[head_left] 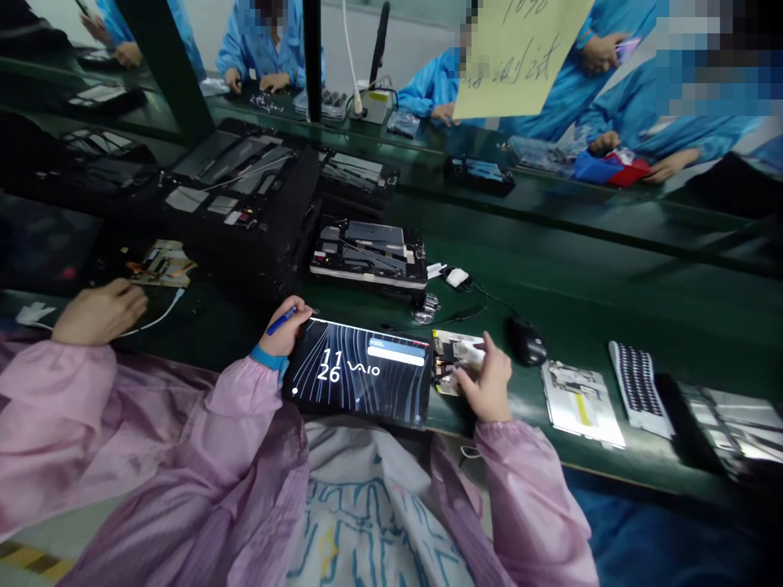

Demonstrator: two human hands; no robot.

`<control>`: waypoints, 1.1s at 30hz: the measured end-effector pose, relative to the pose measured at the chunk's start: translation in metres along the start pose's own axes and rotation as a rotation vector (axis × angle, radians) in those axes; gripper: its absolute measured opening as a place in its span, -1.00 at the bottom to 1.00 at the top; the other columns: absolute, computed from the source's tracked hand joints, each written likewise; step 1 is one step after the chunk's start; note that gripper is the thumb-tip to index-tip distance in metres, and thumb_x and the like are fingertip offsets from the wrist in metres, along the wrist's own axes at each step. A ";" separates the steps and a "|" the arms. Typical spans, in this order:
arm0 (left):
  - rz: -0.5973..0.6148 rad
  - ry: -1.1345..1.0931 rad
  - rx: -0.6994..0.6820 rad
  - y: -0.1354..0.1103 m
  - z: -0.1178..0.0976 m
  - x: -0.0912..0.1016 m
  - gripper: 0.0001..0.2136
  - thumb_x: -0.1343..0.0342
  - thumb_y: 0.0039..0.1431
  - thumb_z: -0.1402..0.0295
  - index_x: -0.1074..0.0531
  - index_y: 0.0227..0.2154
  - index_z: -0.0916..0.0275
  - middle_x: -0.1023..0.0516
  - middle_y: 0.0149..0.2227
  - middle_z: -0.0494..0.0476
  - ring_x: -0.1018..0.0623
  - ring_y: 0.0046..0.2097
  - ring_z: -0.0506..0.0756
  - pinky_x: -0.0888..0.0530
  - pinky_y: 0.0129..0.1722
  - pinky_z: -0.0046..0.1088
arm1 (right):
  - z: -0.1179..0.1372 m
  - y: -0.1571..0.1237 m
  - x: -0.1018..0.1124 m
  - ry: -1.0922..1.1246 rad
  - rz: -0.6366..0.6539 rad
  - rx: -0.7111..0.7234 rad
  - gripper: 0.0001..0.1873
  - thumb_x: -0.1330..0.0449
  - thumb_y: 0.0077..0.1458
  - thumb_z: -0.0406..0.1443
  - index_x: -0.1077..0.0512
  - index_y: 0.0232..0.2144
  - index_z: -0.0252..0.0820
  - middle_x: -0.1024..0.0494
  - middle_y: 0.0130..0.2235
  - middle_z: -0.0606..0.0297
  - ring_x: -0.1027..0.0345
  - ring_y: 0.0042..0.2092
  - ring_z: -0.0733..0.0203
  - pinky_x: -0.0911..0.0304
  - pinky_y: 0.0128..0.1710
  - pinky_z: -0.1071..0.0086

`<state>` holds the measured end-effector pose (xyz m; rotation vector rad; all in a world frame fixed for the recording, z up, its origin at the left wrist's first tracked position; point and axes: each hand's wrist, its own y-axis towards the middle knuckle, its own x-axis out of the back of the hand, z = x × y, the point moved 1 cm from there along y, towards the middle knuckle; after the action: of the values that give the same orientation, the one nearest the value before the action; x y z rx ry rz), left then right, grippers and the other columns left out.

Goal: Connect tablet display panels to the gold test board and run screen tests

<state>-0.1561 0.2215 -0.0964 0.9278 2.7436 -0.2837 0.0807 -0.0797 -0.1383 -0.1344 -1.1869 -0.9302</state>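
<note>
A tablet (360,383) with a lit lock screen showing 11:26 and VAIO leans at the table's front edge. My left hand (285,326), with a blue band at the wrist, grips its upper left corner. A blue pen (281,320) is also tucked in that hand. To the right of the tablet, my right hand (491,379) is open, thumb and fingers apart. It is over a flat electronic assembly (449,346) with yellow edges and dark parts, partly covering it. Whether the fingertips touch the assembly, I cannot tell.
Behind the tablet stands a stack of opened device bodies (370,253). A black mouse (526,341), a metal-backed panel (584,403) and a white keyboard-like strip (640,383) lie rightward. A co-worker's hand (101,311) rests at left near a white cable (165,314).
</note>
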 end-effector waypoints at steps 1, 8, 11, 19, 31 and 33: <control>0.001 -0.009 -0.005 0.000 0.002 0.001 -0.70 -0.24 -0.18 0.37 -0.17 -0.50 0.23 -0.41 -0.48 -0.06 -0.38 -0.44 -0.03 -0.26 -0.38 -0.52 | 0.009 -0.005 0.005 0.028 -0.072 0.031 -0.19 0.00 0.06 0.02 0.00 0.25 -0.29 -0.36 -0.04 -0.03 -0.20 -0.01 -0.18 -0.10 0.00 -0.08; 0.018 -0.080 0.007 0.000 0.009 0.003 -0.71 -0.24 -0.18 0.39 -0.17 -0.50 0.23 -0.41 -0.48 -0.05 -0.39 -0.44 -0.03 -0.28 -0.38 -0.51 | 0.134 -0.056 0.014 0.146 0.260 0.629 -0.35 -0.09 0.13 -0.09 -0.06 0.23 -0.04 -0.46 -0.01 0.13 -0.23 0.14 -0.09 0.34 0.28 -0.16; 0.008 -0.094 0.003 0.000 0.012 0.002 -0.73 -0.24 -0.18 0.39 -0.19 -0.50 0.23 -0.39 -0.48 -0.06 -0.41 -0.44 -0.02 -0.29 -0.39 -0.51 | 0.142 -0.053 0.009 0.037 0.242 0.504 -0.28 -0.09 0.12 0.01 -0.06 0.23 -0.16 -0.41 0.05 0.00 -0.17 0.18 -0.18 0.33 0.22 -0.31; 0.054 -0.051 -0.031 -0.001 0.021 0.007 -0.79 -0.22 -0.11 0.39 -0.26 -0.49 0.22 -0.38 -0.49 -0.04 -0.39 -0.46 -0.01 -0.29 -0.43 -0.50 | 0.151 -0.050 0.013 -0.026 0.193 0.560 -0.21 -0.20 0.00 0.06 -0.17 0.18 -0.19 -0.30 0.12 -0.03 -0.02 0.25 -0.23 0.18 0.20 -0.31; 0.077 0.010 -0.069 0.000 0.030 0.007 -0.79 -0.21 -0.08 0.36 -0.25 -0.46 0.22 -0.38 -0.46 -0.05 -0.38 -0.42 -0.01 -0.28 -0.39 -0.48 | 0.183 -0.053 -0.005 -0.033 0.308 0.635 -0.52 -0.27 0.05 -0.20 -0.37 0.05 -0.01 -0.30 0.15 0.10 0.03 0.27 -0.19 0.21 0.20 -0.35; 0.080 0.028 -0.078 -0.001 0.029 0.007 -0.80 -0.20 -0.06 0.36 -0.25 -0.46 0.23 -0.39 -0.46 -0.05 -0.38 -0.40 -0.01 -0.28 -0.37 -0.48 | 0.183 -0.053 -0.006 -0.035 0.310 0.649 -0.55 -0.27 0.05 -0.21 -0.39 0.03 0.02 -0.31 0.15 0.12 0.02 0.26 -0.19 0.20 0.19 -0.36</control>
<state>-0.1574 0.2172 -0.1259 1.0247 2.7138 -0.1497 -0.0893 -0.0106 -0.0866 0.1852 -1.3988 -0.2462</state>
